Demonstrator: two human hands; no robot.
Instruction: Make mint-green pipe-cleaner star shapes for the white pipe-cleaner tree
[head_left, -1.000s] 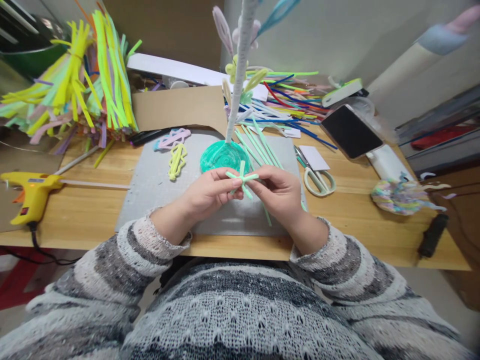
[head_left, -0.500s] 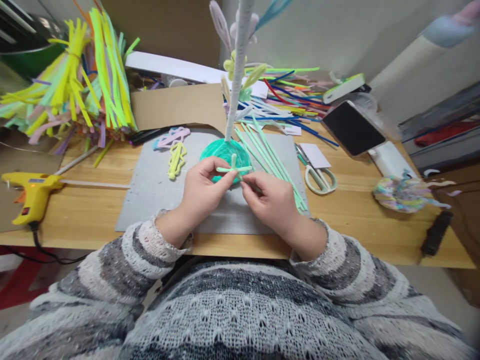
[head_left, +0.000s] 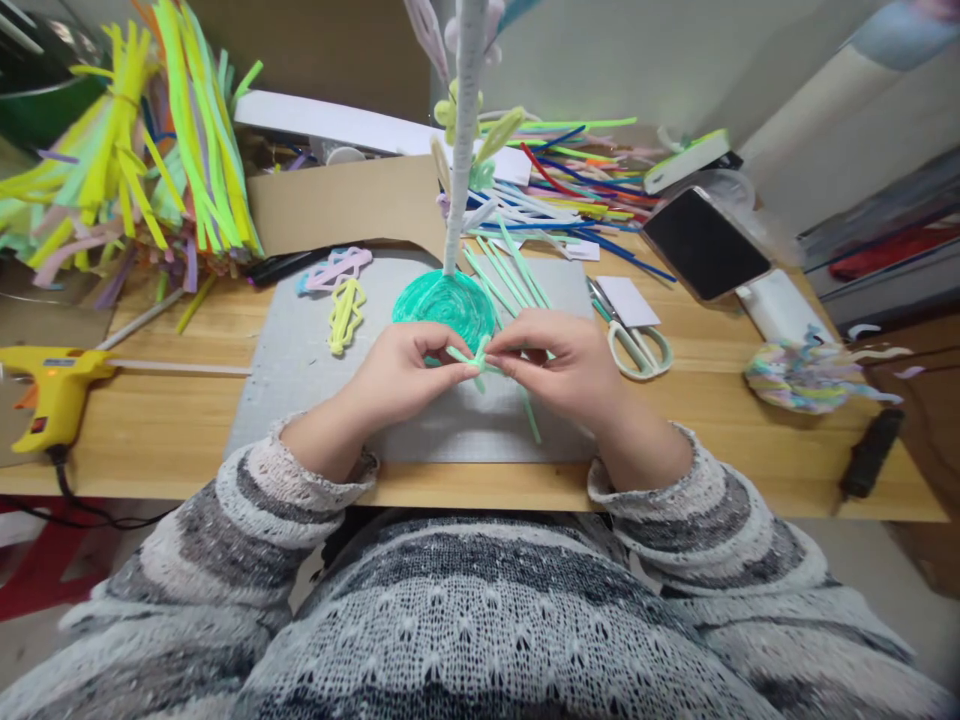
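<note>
Between my fingertips is a light green pipe cleaner (head_left: pixel 480 358), bent into a small cross-like shape with short arms. My left hand (head_left: pixel 405 372) pinches it from the left with thumb and forefinger. From the other side my right hand (head_left: pixel 564 362) pinches it too, and its curled fingers hide part of it. Just behind stands a round teal base (head_left: pixel 435 300) of coiled fuzzy wire, carrying a white wrapped stem (head_left: pixel 461 150). Loose light green pipe cleaners (head_left: pixel 517 270) lie on the grey cutting mat (head_left: pixel 300 400), partly under my right hand.
A yellow glue gun (head_left: pixel 56 390) lies at the left. Yellow (head_left: pixel 346 318) and pink-blue zigzag pieces (head_left: pixel 336 270) rest on the mat. Scissors (head_left: pixel 637 345) and a phone (head_left: pixel 705 243) are at the right. Bundled pipe cleaners (head_left: pixel 127 150) stand back left.
The green cross shape has tilted and turned between my fingers. My right hand has shifted right and up, its wrist swinging outward. The camera view has moved slightly.
</note>
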